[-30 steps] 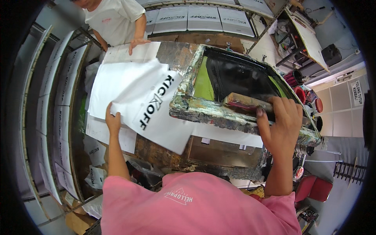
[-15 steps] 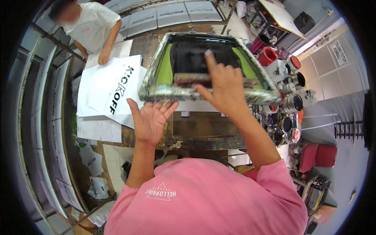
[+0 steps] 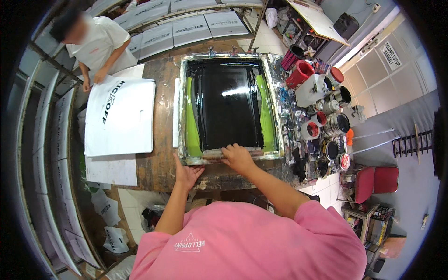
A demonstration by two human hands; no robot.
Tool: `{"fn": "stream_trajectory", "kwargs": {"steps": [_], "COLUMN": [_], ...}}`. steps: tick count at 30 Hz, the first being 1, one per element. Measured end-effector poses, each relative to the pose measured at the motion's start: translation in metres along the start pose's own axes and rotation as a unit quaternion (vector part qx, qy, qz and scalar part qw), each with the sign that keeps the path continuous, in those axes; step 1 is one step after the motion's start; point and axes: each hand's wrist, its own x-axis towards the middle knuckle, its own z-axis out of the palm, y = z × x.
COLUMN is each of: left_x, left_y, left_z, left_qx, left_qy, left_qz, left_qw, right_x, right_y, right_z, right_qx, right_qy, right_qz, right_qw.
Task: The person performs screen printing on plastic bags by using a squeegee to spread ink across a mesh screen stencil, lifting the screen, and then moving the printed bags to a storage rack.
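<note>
A screen printing frame (image 3: 275, 116) with a paint-stained rim lies flat on the table before me. Glossy black ink (image 3: 228, 112) covers the middle of its mesh, with green strips along both sides. At the near end, a squeegee (image 3: 212, 153) lies crosswise inside the rim. My right hand (image 3: 238, 158) is closed over the squeegee, its fingertips partly hidden. My left hand (image 3: 187, 176) is by the frame's near left corner, palm up, thumb raised and fingers stretched out by the rim's underside. Whatever lies beneath the screen is hidden, apart from a white edge (image 3: 176, 112) on the left.
Left of the screen lies a stack of white printed bags (image 3: 123, 126). A co-worker (image 3: 100, 51) holds its far edge. Ink tubs and cans (image 3: 322, 121) crowd the table's right side. Racks of printed bags (image 3: 65, 154) stand at the left, and a red chair (image 3: 373, 186) at the right.
The screen has come down from a raised tilt to lie flat. My right hand has moved nearer and closed on the squeegee. The co-worker's hands have shifted left, and the bag stack is straighter.
</note>
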Motion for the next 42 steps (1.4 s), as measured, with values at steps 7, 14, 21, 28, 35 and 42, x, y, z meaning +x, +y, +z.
{"fn": "stream_trajectory", "kwargs": {"steps": [7,14,21,28,35,42], "left_x": [0.006,-0.004,-0.017,-0.03,-0.049,-0.092], "left_y": [0.003,0.024,0.03,0.021,0.025,0.08], "left_z": [-0.001,-0.009,-0.018,-0.017,0.005,0.059], "left_qx": [0.019,-0.045,-0.025,0.079,0.114,0.01], "left_qy": [0.049,-0.015,-0.097,-0.091,-0.125,-0.284], "left_qz": [-0.036,-0.104,-0.11,-0.016,0.075,0.207], "left_qw": [0.998,0.993,0.989,0.993,0.983,0.936], "right_x": [0.124,0.291,0.356,0.278,0.079,0.029], "right_y": [0.075,0.157,0.19,0.148,0.015,-0.045], "right_z": [-0.007,-0.046,-0.107,-0.062,-0.082,-0.191], "right_qx": [-0.058,-0.091,-0.052,-0.095,-0.028,-0.098], "right_qy": [0.1,0.147,0.012,0.134,0.034,0.21], "right_qz": [-0.01,-0.003,0.029,-0.003,0.023,-0.036], "right_qw": [0.993,0.985,0.998,0.986,0.999,0.972]}}
